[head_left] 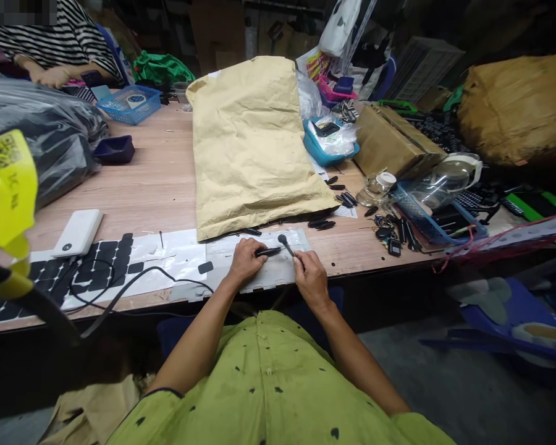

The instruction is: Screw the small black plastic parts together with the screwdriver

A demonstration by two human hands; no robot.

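My left hand (247, 258) is closed on a slim, pointed black piece (269, 251), pressing it down at the table's front edge. A short thin tool with a round dark head (283, 240) sticks out from my right hand (311, 275), its fingers wrapped round the handle; the exact kind is unclear. The tool's head is just above and right of the black piece's tip. Under both hands lies a pale, scuffed board (273, 271). Just beyond it lies a large tan paper bag (254, 142), with similar black pieces (322, 224) by its lower right corner.
On the left are a white power bank (78, 232) with a black cable, sheets of black stickers (104, 269) and a dark tray (114, 149). A blue basket (430, 213), jar (376, 188) and cardboard box (391, 141) crowd the right. A co-worker in striped sleeves (76, 37) sits far left.
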